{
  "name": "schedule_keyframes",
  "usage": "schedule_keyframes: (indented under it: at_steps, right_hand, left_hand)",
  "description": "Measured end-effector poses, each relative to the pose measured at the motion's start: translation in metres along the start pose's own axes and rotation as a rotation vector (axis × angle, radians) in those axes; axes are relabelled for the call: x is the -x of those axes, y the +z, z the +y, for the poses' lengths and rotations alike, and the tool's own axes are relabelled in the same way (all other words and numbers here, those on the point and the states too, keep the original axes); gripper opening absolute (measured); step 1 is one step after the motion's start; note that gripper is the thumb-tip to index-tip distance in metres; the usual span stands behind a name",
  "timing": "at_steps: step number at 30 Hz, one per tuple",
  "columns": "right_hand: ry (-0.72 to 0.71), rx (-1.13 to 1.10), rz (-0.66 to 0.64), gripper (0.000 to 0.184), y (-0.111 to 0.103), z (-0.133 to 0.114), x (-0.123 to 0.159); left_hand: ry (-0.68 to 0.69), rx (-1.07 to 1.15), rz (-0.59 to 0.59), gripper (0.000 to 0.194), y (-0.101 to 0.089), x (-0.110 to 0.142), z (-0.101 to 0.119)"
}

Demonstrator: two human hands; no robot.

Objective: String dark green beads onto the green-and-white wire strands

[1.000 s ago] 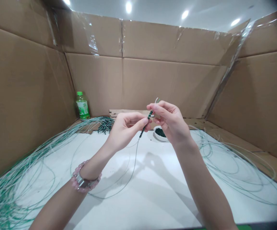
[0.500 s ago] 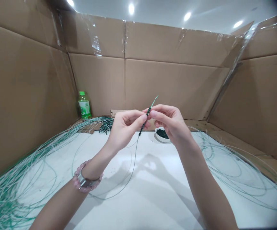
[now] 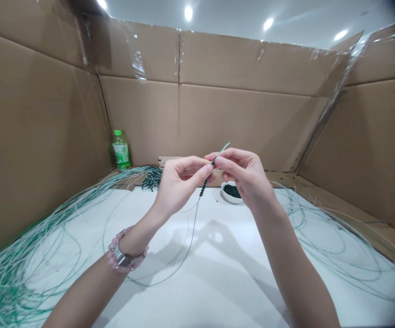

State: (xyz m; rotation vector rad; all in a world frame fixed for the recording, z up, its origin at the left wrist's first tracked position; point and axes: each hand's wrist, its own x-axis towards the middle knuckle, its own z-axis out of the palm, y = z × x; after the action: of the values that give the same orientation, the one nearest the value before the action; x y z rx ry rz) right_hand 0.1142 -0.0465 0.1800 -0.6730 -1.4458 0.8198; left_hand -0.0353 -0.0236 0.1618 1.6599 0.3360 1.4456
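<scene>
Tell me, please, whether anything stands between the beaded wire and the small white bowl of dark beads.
Only the right hand does: its fingers pinch the beaded wire near the top, and it sits between that upper end and the white bowl. No other object shows there.

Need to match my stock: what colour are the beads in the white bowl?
Very dark green; the beads show best in the head view.

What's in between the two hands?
In the head view, a thin green-and-white strand threaded with small dark green beads lies between the left hand and the right hand.
</scene>
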Motion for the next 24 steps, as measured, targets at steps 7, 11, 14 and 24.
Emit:
schedule_keyframes:
  at_steps: [7,11,14,24]
  right_hand:
    - [-0.018,0.027,0.057,0.009,0.0034,-0.0013,0.0031]
    - [-0.001,0.055,0.057,0.013,0.0062,-0.0017,0.0035]
    - [0.018,0.046,0.023,0.012,0.0053,-0.0013,0.0025]
    - [-0.069,0.127,-0.031,0.009,0.0009,-0.0037,0.0019]
  left_hand:
    - [0.051,-0.001,0.03,0.009,0.0015,0.0007,-0.0023]
    - [0.056,-0.003,0.051,0.01,0.0015,0.0001,-0.0029]
    - [0.067,-0.018,0.06,0.01,0.0006,-0.0004,-0.0031]
    - [0.082,-0.082,0.023,0.011,0.0005,0.0009,-0.0001]
